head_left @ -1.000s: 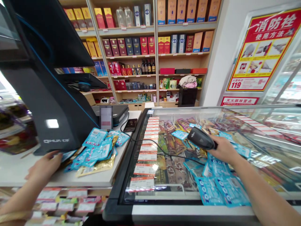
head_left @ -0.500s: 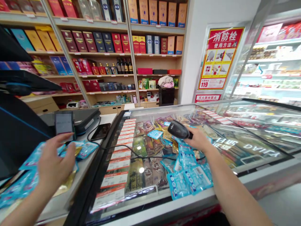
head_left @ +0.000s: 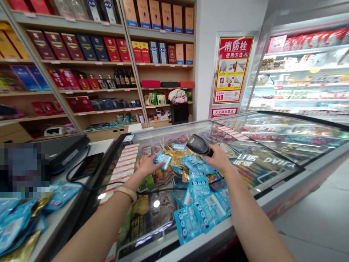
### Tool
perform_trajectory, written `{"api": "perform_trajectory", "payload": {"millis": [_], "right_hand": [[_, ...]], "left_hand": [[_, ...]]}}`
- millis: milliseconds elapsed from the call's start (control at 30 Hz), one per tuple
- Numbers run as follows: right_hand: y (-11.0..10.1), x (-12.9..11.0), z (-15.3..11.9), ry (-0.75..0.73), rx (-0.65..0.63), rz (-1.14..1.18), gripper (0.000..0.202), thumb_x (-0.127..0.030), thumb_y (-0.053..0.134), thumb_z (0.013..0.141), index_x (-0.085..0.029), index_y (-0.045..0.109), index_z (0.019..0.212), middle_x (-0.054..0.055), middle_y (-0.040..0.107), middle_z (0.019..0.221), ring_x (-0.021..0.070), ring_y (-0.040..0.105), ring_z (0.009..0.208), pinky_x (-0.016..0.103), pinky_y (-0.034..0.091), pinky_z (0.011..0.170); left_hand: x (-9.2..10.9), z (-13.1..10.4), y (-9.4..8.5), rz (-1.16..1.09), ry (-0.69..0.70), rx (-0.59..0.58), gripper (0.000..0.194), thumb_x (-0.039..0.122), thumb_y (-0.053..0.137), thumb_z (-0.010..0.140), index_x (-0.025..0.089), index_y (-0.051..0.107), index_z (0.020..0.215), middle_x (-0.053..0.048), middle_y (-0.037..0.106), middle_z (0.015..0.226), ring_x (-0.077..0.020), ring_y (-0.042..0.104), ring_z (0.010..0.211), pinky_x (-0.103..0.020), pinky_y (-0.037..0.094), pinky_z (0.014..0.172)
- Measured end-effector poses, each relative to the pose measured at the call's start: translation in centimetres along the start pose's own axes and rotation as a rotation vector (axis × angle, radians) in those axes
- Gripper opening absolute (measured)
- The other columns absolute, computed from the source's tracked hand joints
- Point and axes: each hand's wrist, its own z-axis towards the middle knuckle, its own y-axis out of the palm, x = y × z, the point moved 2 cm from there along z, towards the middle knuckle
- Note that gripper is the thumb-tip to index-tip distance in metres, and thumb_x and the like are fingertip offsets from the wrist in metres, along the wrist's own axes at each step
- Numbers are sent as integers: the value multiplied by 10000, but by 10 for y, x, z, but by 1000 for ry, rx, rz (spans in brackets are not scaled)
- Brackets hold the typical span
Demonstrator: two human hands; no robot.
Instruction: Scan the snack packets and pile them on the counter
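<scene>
My right hand [head_left: 218,157] grips a black barcode scanner [head_left: 198,144], its head facing left above the glass freezer lid [head_left: 174,233]. My left hand [head_left: 147,165], with a band on the wrist, pinches a small blue packet [head_left: 163,160] just left of the scanner. Around and below both hands lies a loose spread of blue packets [head_left: 199,183] and gold packets [head_left: 178,157] on the glass. The scanner's black cable [head_left: 166,189] runs across the lid under my left forearm toward the counter.
On the counter at left lie more blue and gold packets [head_left: 57,196], a dark phone [head_left: 87,165] and a black flat device [head_left: 64,153]. Shelves of boxed bottles [head_left: 95,47] line the back wall. A lit refrigerated case [head_left: 308,72] stands at right.
My left hand has moved right from the counter packets to above the freezer lid and now pinches a blue packet. My right hand still holds the scanner. The view has turned right.
</scene>
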Motion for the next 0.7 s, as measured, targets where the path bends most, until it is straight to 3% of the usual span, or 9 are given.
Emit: {"api": "perform_trajectory", "payload": {"millis": [100,267,400,533,700], "right_hand": [[-1,-2,0,-15,-8,32,252,-278,619,718,-189,701,939,43,721,822,223,651,758,294,475,696],[0,-7,0,-4,-28,37,243,-259,635,707,-186,703,928,55,728,842,227,656,771,301,476,719],[3,-14,0,-14,-61,45,239,-229,630,696,-188,691,923,51,724,845,227,659,778,303,473,730],[11,-33,-1,-101,-143,47,223,-212,624,698,-206,683,913,34,719,834,212,659,782,273,453,708],[28,-60,-7,-228,-280,24,182,-225,648,700,-215,679,878,17,708,790,187,650,741,238,411,651]], "left_hand": [[-1,2,0,-16,3,-11,586,550,756,527,203,688,994,-181,642,1259,-403,526,1230,-482,396,990],[-9,-9,-7,-160,4,17,464,458,699,614,193,613,985,-119,717,997,-279,664,925,-367,497,826],[-19,-30,-17,-401,-39,130,341,403,611,670,179,576,924,-87,708,903,-233,671,840,-326,518,749],[-24,-54,-29,-687,-127,172,364,422,611,660,188,586,938,-56,708,835,-203,650,698,-297,503,605],[-23,-75,-35,-785,-130,203,402,455,629,663,186,621,961,-50,726,815,-198,639,668,-274,476,558]]}}
